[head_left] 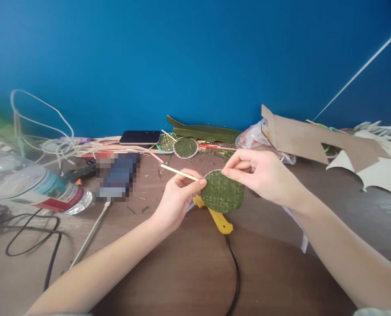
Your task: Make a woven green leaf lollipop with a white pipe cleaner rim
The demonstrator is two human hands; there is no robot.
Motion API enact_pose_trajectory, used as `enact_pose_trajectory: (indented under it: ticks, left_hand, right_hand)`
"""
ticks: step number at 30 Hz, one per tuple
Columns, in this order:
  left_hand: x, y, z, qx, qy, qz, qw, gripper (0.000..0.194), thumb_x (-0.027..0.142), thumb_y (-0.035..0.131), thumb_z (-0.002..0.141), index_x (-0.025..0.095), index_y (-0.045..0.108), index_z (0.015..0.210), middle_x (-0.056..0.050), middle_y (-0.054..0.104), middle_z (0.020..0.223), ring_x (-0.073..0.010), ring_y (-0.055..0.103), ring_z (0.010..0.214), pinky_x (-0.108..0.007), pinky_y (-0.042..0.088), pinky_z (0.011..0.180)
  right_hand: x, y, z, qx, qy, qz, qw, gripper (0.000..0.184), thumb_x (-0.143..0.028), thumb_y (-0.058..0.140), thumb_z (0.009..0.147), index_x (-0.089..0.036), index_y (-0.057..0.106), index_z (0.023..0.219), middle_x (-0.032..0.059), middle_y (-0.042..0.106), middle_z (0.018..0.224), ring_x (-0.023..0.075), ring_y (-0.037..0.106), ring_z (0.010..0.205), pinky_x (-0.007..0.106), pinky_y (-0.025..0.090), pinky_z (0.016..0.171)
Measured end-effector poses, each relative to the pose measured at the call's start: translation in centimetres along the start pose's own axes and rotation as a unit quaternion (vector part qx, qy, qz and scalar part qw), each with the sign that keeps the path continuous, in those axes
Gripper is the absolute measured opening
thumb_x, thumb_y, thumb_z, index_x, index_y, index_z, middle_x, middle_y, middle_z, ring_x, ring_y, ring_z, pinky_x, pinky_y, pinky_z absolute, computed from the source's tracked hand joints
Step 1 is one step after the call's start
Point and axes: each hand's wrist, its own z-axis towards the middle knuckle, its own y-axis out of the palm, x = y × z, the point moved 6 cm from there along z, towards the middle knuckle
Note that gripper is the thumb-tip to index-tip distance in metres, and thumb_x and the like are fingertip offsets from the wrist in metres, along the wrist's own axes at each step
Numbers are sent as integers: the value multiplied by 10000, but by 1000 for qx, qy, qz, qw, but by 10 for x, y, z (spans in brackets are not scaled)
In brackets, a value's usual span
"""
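Note:
Between my hands is a small round fan (223, 193) of woven green leaf strips, its face turned toward me. A pale thin stick (178, 171) juts out to the left from its edge. My left hand (178, 193) is closed where the stick meets the disc, thumb and finger pinched there. My right hand (256, 175) pinches the fan's top rim, along which a thin whitish edging shows. Below and partly behind the fan, a yellow glue gun (220, 221) with a black cord lies on the table; the fan hides part of it.
Two more round woven discs (186, 148), a long green leaf (205, 131) and a dark phone (140, 137) lie by the blue wall. Left are a plastic bottle (60, 188), a blurred-out device (118, 177) and cables; right, cut cardboard (313, 136) and white paper (376, 162).

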Motion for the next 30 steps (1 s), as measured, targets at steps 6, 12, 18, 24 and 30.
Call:
enact_pose_trajectory:
  ticks: [6,12,18,24,30]
  left_hand:
    - [-5,-2,0,9,-19,-2,1000,151,180,760,613,164,611,632,31,574,642,-79,524,625,-208,413,591]
    - [-4,-1,0,11,-16,2,1000,144,174,746,634,162,603,645,32,578,645,-74,525,619,-199,417,590]
    - [-3,-2,1,23,-21,-3,1000,183,182,740,640,154,560,622,43,567,623,-66,525,597,-187,407,570]
    - [-4,-6,4,54,-29,4,998,220,194,756,615,156,539,628,43,563,615,-69,522,586,-190,399,561]
    - [-4,-6,4,65,-40,16,997,231,205,762,602,165,536,632,42,551,589,-79,512,573,-198,389,549]
  right_hand:
    - [6,3,1,-26,24,-1,999,179,-346,581,793,-193,570,702,-10,653,580,109,513,485,245,332,476]
    - [14,6,4,-45,57,42,996,173,-340,591,774,-187,559,701,-12,639,554,109,518,460,235,337,455]
    - [25,17,11,-65,112,112,985,151,-291,608,756,-170,550,686,-38,578,502,99,515,452,229,368,467]
    - [38,29,13,-72,109,168,977,171,-322,622,750,-167,553,726,-20,616,560,103,536,461,244,411,486]
    - [40,31,13,-71,104,171,977,175,-326,616,759,-167,549,730,-11,624,564,101,541,463,235,411,478]
